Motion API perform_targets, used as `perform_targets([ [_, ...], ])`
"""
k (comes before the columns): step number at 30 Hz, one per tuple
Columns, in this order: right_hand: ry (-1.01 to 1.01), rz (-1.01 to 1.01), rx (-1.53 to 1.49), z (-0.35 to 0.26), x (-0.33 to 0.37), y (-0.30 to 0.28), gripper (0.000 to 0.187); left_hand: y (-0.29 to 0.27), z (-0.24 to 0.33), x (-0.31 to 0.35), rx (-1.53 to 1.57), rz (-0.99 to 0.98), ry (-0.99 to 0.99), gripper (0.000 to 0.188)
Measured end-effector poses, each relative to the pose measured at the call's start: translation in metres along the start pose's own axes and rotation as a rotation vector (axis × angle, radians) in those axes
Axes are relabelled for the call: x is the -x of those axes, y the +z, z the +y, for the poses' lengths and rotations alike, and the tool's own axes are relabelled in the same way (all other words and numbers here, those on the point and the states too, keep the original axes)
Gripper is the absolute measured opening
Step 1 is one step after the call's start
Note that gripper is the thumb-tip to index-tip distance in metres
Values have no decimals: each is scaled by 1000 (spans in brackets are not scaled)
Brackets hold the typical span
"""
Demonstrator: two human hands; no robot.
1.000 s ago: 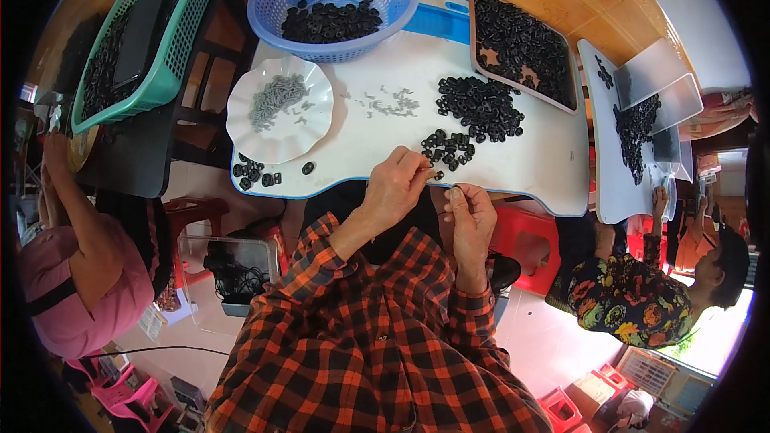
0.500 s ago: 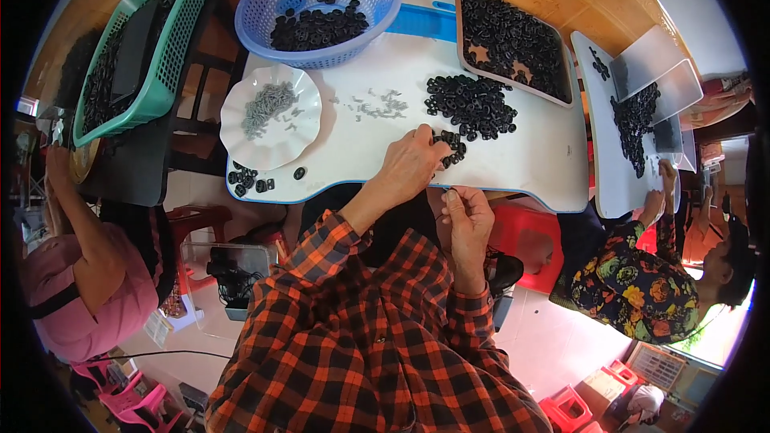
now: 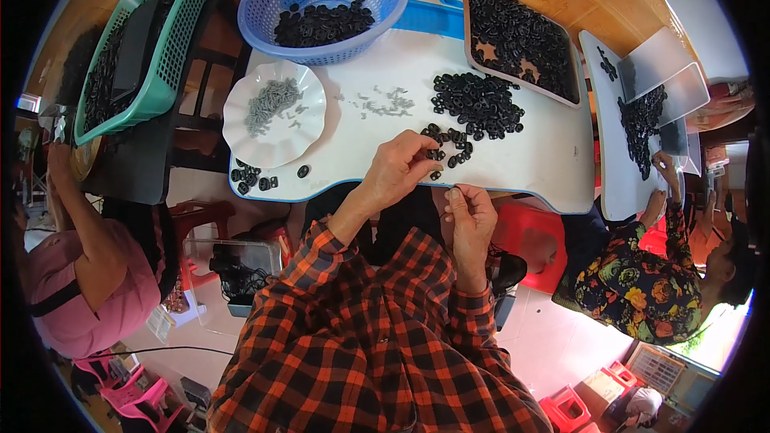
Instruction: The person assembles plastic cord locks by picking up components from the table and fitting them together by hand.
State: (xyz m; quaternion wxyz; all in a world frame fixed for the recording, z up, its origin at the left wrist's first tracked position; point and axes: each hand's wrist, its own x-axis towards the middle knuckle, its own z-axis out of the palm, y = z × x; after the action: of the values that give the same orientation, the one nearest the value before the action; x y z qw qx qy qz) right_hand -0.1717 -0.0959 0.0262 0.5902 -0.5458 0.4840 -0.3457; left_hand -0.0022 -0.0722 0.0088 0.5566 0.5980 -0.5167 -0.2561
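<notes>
My left hand [image 3: 398,167] is over the table's near edge, thumb and forefinger closing around a small black plastic part [image 3: 435,155]. Another black part lies just below those fingertips, close to the edge. Several loose black parts [image 3: 459,148] are beside the fingers, in front of a larger pile of black parts [image 3: 477,106]. My right hand [image 3: 472,215] is held just off the edge, thumb pressed against the curled fingers. Whatever sits in that pinch is too small to make out.
A white scalloped plate [image 3: 237,124] holds small grey pieces, with more grey pieces [image 3: 383,103] scattered beside it. Behind are a blue basket [image 3: 261,12] and a tray [image 3: 536,90] of black parts. Co-workers sit left and right. A red stool [image 3: 513,228] stands below the table.
My left hand has drawn slightly left and nearer, its thumb now parted from the forefinger around a black part. The small group of parts beside it looks more spread. My right hand barely moved.
</notes>
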Motion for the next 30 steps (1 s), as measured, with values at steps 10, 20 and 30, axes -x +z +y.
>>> perform_targets([
  [10, 34, -58, -173, -11, 6, 14, 14, -14, 6, 26, 857, 8, -270, 29],
  [20, -33, -133, -202, -25, 14, 33, 13, -27, 6, 45, 1117, 7, -284, 30],
  [30, -77, -138, -120, -31, 17, 45, 10, -28, 5, 53, 1314, 39, -283, 26],
])
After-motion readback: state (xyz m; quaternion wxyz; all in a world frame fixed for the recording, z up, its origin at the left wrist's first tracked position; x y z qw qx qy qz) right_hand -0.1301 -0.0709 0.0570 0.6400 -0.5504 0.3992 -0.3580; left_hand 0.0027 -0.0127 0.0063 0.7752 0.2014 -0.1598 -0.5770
